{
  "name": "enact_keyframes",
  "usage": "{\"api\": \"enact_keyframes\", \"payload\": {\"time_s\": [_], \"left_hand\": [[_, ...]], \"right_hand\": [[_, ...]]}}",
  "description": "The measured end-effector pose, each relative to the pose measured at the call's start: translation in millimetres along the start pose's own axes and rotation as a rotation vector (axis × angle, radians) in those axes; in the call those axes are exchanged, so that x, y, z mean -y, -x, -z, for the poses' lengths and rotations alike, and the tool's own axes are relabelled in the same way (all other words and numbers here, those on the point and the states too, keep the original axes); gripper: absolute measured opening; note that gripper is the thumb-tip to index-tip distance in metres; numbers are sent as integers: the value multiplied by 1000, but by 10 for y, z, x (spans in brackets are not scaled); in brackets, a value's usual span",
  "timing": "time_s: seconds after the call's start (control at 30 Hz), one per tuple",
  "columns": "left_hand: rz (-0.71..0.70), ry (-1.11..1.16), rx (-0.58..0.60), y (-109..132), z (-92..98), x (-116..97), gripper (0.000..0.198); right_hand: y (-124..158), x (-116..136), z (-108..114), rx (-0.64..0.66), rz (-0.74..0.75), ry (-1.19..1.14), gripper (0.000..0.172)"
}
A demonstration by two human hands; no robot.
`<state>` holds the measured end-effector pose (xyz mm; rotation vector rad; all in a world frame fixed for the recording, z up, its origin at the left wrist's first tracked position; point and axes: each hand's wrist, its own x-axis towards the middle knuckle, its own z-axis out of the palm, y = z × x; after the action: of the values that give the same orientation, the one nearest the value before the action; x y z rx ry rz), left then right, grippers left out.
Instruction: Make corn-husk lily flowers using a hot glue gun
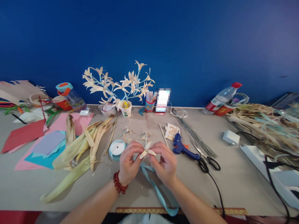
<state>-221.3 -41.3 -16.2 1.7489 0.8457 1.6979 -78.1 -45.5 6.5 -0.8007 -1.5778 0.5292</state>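
Between my two hands is a pale corn-husk flower (148,150) with narrow petals. My left hand (132,158) pinches a petal on its left side, and a dark red bead bracelet (119,183) circles that wrist. On the flower's right, my right hand (163,160) grips another petal between thumb and fingers. A light blue ribbon (155,189) trails from beneath my hands to the table's front edge. Just left of my left hand lies a ribbon spool (117,148). Behind the flower are small husk flowers (127,133) with blue stems.
Corn husks (86,143) and coloured paper (44,152) lie on the left. A blue glue gun (184,147), black-handled scissors (207,163) and wires (198,137) are right. Husk flowers (132,81) stand in a paper cup (125,109) at the back. A power strip (263,168) lies far right.
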Motion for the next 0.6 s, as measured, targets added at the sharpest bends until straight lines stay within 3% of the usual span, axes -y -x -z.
{"api": "enact_keyframes", "payload": {"time_s": [0.6], "left_hand": [[54, 21, 5, 16, -1, -14, 12]], "right_hand": [[-4, 12, 4, -2, -6, -26, 16]]}}
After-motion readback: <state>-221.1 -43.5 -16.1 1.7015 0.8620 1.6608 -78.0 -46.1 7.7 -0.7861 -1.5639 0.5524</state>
